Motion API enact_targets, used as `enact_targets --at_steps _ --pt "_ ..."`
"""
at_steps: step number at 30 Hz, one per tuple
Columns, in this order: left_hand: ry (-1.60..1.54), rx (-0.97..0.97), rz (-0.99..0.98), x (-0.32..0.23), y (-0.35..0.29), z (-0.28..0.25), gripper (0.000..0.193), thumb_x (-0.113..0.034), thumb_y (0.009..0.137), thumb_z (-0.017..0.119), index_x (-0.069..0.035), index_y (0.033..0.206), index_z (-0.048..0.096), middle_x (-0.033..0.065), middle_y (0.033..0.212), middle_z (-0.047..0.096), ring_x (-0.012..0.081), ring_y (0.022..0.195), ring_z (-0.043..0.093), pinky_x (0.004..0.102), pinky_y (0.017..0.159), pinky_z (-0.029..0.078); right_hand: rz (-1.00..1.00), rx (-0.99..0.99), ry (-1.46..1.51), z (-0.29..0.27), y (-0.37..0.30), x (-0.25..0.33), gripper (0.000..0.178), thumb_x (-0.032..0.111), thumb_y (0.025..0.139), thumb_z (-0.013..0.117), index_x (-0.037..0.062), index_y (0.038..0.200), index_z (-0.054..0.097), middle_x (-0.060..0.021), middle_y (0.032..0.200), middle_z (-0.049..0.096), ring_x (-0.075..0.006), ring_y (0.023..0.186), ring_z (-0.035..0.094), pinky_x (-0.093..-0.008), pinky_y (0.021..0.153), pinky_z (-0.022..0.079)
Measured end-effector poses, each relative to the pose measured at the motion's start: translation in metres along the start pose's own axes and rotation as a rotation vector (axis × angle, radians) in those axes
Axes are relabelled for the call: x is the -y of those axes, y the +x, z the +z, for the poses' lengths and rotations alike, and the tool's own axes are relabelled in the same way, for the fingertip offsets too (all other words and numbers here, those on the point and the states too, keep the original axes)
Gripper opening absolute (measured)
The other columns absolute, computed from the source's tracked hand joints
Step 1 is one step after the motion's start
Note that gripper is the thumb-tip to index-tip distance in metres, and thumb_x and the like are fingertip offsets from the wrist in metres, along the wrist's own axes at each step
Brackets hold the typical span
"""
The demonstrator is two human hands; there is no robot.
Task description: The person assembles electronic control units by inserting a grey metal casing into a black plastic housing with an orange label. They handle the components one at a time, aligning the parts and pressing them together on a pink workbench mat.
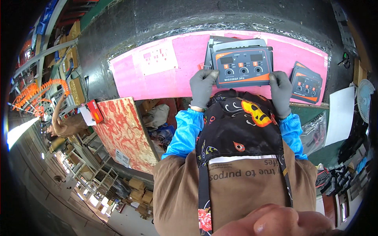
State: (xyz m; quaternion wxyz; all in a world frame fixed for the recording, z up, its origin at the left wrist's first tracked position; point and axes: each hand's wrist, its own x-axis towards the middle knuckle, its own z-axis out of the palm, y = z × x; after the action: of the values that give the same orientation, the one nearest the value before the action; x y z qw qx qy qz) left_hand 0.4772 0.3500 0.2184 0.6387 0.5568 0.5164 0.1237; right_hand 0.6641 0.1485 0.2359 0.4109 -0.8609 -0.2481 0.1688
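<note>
A dark grey control panel [243, 80] with orange trim, two small display windows and a row of knob holes lies between my hands. My left hand [202, 87], in a grey glove, pinches its left edge with the thumb on top. My right hand [280, 92], gloved the same way, grips the lower right corner. Just behind and partly under the held panel are more grey panels [238, 45], loosely stacked. To the right of my right hand sits another small stack of similar orange-trimmed panels [307, 85].
Pink sheeting [189, 51] covers the work surface. A white sheet with cut-outs [158, 60] lies at its left. A board with red patches [125, 129] stands nearer left, with a red box [94, 111]. White paper [339, 114] hangs over the right edge. Another person [71, 125] works far left.
</note>
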Motion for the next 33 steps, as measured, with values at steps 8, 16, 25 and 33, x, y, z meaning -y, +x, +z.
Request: enact_targets --at_steps 8,16,25,33 --pt "-0.027 -0.006 -0.01 -0.003 -0.001 0.0 0.025 -0.017 0.087 0.076 0.006 0.093 0.071 0.0082 0.08 0.069 0.0112 0.069 0.062 0.0258 0.063 0.051 0.033 0.017 0.0 0.001 -0.001 0.0 0.01 0.01 0.093 0.062 -0.0005 0.093 0.063 -0.0112 0.082 0.058 -0.0217 0.071 0.057 -0.0334 0.066 0.045" --pt "-0.041 -0.022 -0.012 -0.001 0.001 0.001 0.023 -0.016 0.084 0.077 0.005 0.089 0.071 0.0079 0.078 0.07 0.0115 0.068 0.063 0.0279 0.063 0.052 0.0 -0.005 0.004 0.001 -0.002 -0.001 0.009 0.009 0.092 0.062 0.0 0.094 0.063 -0.0108 0.083 0.059 -0.0213 0.071 0.057 -0.0328 0.066 0.046" --pt "-0.014 0.003 -0.001 0.004 0.002 -0.001 0.026 -0.019 0.088 0.075 0.006 0.094 0.071 0.0085 0.081 0.069 0.0118 0.069 0.063 0.026 0.062 0.052 0.015 -0.007 0.01 -0.001 -0.001 0.002 0.009 0.01 0.091 0.063 0.0009 0.092 0.064 -0.0112 0.082 0.058 -0.0219 0.069 0.057 -0.0337 0.064 0.046" --pt "-0.014 0.013 -0.004 0.001 0.002 -0.002 0.025 -0.019 0.088 0.075 0.005 0.092 0.07 0.0084 0.08 0.069 0.0123 0.068 0.063 0.0263 0.062 0.052 0.012 0.026 -0.032 -0.003 0.0 0.003 0.011 0.009 0.094 0.061 -0.002 0.094 0.063 -0.0072 0.083 0.056 -0.014 0.071 0.053 -0.03 0.064 0.044"
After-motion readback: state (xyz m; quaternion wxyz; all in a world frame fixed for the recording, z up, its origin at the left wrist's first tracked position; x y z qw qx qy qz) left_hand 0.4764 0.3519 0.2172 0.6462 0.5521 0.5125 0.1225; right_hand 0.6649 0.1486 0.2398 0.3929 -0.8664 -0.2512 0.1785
